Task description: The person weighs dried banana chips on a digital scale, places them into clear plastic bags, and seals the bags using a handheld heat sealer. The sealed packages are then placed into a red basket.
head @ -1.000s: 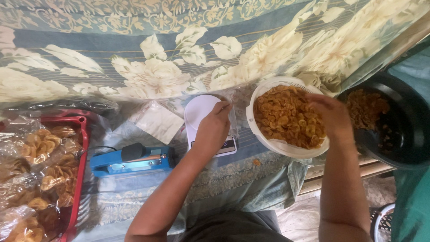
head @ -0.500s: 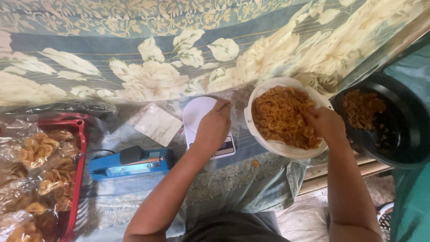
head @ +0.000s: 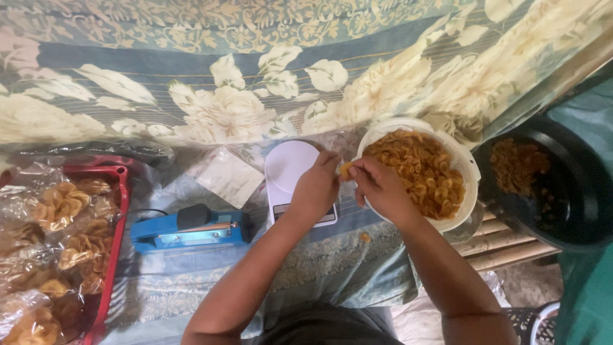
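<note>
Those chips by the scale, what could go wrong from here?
Chips pinched in the right hand and passed toward the left hand could slip onto the cloth; one crumb already lies there. The white bowl looks to sit by the platform's edge, partly over the slats, so a nudge might tip it. The blue sealer lies close to the left forearm, which could knock it.

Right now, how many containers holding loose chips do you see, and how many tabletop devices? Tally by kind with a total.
Containers with loose chips: 2, the white colander bowl and the black pan.
Tabletop devices: 2, the white scale and the blue bag sealer.
Red tray of bagged chips: 1.
Total: 5.
</note>
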